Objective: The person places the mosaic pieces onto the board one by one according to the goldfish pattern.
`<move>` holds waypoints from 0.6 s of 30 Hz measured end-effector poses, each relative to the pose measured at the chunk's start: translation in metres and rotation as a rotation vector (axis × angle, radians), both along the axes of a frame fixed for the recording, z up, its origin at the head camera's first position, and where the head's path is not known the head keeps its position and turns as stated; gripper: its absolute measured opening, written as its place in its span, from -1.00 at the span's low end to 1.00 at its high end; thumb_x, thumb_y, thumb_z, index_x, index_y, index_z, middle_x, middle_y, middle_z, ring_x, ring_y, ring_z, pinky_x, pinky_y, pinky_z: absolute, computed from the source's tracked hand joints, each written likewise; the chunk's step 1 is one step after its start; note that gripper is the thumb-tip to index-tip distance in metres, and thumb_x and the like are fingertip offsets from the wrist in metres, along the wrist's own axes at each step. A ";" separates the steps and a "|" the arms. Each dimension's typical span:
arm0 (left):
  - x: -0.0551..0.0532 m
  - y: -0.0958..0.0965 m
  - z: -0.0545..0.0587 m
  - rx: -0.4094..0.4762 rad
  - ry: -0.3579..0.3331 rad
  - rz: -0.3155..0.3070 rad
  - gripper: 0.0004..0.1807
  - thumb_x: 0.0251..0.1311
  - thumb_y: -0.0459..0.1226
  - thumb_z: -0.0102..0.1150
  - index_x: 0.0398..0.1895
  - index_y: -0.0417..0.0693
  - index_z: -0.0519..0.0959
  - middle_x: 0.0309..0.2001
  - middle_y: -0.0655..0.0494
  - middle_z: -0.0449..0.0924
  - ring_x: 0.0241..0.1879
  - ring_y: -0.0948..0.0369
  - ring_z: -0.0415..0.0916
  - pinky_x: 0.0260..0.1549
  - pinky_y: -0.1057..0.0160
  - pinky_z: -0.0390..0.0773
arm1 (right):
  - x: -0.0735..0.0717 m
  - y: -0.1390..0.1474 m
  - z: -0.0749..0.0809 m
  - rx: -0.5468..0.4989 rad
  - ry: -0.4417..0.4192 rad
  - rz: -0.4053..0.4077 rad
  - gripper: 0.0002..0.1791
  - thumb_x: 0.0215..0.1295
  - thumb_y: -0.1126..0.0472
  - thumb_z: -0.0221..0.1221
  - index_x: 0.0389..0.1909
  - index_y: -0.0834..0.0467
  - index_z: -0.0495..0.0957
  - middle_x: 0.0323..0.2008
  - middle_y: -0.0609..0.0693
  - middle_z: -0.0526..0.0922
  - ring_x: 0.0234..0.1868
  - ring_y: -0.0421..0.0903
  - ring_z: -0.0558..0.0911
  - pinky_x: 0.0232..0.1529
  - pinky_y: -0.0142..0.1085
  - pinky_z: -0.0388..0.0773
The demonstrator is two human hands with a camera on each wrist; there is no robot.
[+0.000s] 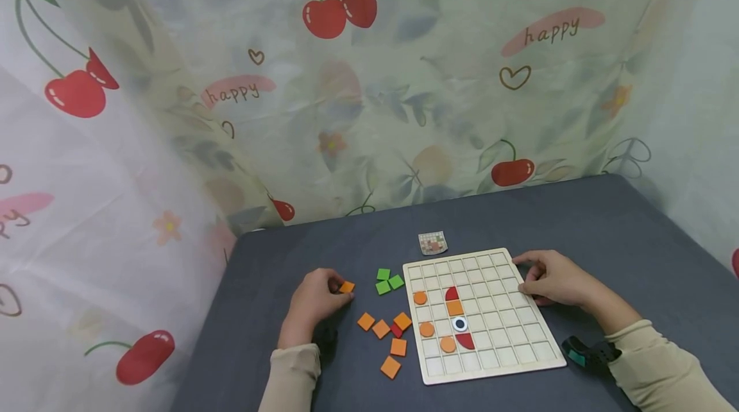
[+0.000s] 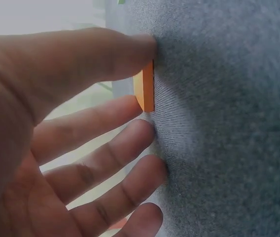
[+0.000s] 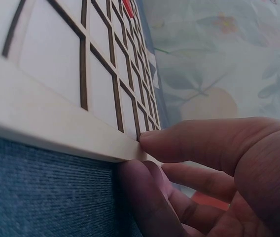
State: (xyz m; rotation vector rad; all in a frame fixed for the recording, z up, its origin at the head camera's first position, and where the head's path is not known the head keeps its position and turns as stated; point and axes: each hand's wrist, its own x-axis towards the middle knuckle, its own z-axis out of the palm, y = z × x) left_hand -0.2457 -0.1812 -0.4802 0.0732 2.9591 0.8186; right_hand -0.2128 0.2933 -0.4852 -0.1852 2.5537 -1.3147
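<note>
At the left of the table my left hand (image 1: 316, 298) pinches an orange square tile (image 1: 346, 287) between thumb and index finger. In the left wrist view that tile (image 2: 145, 91) shows edge-on, low over the cloth, the other fingers spread below it. My right hand (image 1: 559, 277) grips the right edge of the wooden grid board (image 1: 496, 370); in the right wrist view the thumb (image 3: 164, 143) lies on the rim, with fingers under it. On the board are orange discs (image 1: 448, 344), red quarter-round pieces (image 1: 464, 341), an orange square (image 1: 455, 307) and an eye piece (image 1: 459, 324).
Between left hand and board lie green squares (image 1: 383, 287), several orange squares (image 1: 390, 368) and a small red piece (image 1: 396, 330). A small printed card (image 1: 433, 243) is behind the board. A patterned curtain (image 1: 392, 117) rises behind the dark-clothed table (image 1: 323, 239).
</note>
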 end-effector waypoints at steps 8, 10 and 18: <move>0.000 0.004 0.002 0.000 0.000 -0.029 -0.73 0.15 -0.16 0.57 -0.12 -0.04 0.78 -0.21 0.07 0.69 -0.28 0.17 0.56 -0.16 0.03 0.65 | 0.000 0.000 0.000 0.005 0.005 -0.003 -0.28 0.32 0.31 0.38 0.44 0.44 0.38 -0.40 0.09 0.60 -0.47 -0.05 0.60 -0.46 -0.20 0.65; 0.001 0.005 0.003 0.003 -0.001 -0.034 -0.73 0.15 -0.18 0.57 -0.11 -0.04 0.78 -0.21 0.07 0.70 -0.27 0.17 0.57 -0.15 0.02 0.66 | 0.000 0.000 -0.001 0.003 0.003 -0.005 -0.28 0.32 0.31 0.39 0.44 0.44 0.38 -0.40 0.09 0.60 -0.46 -0.04 0.60 -0.46 -0.20 0.64; 0.002 0.008 0.002 0.015 0.014 -0.043 -0.72 0.16 -0.19 0.55 -0.09 -0.04 0.78 -0.18 0.07 0.71 -0.24 0.17 0.59 -0.12 -0.01 0.68 | 0.000 0.000 -0.003 -0.006 0.004 -0.008 -0.28 0.32 0.32 0.38 0.44 0.44 0.38 -0.40 0.09 0.59 -0.47 -0.05 0.60 -0.46 -0.20 0.64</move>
